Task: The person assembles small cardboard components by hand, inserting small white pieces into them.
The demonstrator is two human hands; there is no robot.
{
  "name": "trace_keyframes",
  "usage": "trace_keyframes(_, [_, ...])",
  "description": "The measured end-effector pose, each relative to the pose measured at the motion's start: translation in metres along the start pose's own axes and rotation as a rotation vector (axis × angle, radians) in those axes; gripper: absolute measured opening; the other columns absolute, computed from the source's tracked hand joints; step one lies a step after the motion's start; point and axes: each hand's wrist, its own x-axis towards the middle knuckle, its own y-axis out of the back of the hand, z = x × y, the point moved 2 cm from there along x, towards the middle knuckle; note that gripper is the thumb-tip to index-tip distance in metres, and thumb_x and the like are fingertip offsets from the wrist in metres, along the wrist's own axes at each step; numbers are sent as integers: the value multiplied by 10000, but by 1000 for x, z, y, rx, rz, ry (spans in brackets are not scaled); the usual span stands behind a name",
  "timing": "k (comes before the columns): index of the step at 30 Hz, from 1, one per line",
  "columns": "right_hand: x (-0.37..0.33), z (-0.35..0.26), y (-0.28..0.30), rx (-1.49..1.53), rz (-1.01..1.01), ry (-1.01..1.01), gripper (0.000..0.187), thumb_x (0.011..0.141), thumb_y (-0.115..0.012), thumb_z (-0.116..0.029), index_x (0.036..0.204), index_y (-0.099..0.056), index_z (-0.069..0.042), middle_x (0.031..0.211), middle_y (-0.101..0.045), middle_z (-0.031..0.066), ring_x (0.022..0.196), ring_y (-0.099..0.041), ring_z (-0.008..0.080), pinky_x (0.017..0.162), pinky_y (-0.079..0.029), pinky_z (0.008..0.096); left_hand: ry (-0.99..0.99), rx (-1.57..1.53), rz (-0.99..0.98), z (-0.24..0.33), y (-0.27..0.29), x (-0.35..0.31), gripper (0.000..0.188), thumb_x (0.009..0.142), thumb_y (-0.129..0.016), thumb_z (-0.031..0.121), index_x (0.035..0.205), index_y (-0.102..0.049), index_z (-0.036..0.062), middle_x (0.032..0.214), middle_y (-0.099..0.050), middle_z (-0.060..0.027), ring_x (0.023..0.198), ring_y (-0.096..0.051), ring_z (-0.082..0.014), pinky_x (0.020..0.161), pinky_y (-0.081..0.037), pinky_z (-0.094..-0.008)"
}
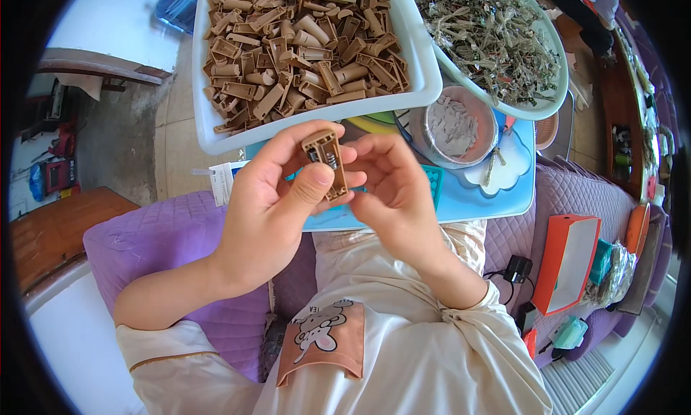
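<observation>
My left hand [277, 192] grips a small brown plastic casing [332, 154], thumb on its near face and fingertips wrapped behind it. The casing's hollow side faces up, showing a coiled metal spring and small dark and metal parts inside. Just to the right, my right hand [394, 192] is half curled, its thumb and fingers apart. Nothing shows between them, though the fingertips are partly hidden and I cannot tell whether they touch the casing. Beyond both hands, a white tub [425, 102] holds a heap of similar brown casings [302, 51].
A pale green basin [561, 91] of clear-wrapped metallic parts stands at the far right. In front of it, a round container [495, 138] holds grey-white pieces. These stand around a blue table [461, 212]. An orange-red box [568, 264] lies on the purple quilted seat [568, 188].
</observation>
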Motion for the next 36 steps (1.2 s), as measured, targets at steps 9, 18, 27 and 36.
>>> trace_keyframes(9, [5,3,-2,-355,87,176,266,679,-596,4,885,-430,27,778,-537,96,698,-581,161,642,-491,284,-60,278,-9,-15,2,2,277,856,-469,100,1116,-432,10,990,-526,-75,890,-522,-124,776,-445,-247])
trace_keyframes(18, [19,13,24,-128,-174,-145,191,736,-579,-37,878,-462,13,774,-542,61,726,-543,112,658,-461,244,181,115,12,-22,6,14,272,873,-440,120,1129,-441,30,949,-545,-65,873,-534,-115,740,-482,-254])
trace_keyframes(27, [-18,27,121,-764,225,-172,150,742,-581,-22,876,-518,1,717,-552,32,669,-514,76,597,-436,228,359,68,-46,-20,3,9,298,868,-458,173,1127,-429,27,943,-549,-85,804,-582,-160,670,-503,-250])
trace_keyframes(36, [-38,50,106,-1219,266,137,238,697,-630,-78,890,-493,-50,754,-561,97,615,-562,245,531,-437,321,391,104,-86,-26,4,7,310,853,-487,177,1125,-426,41,959,-541,-84,805,-587,-169,666,-505,-254])
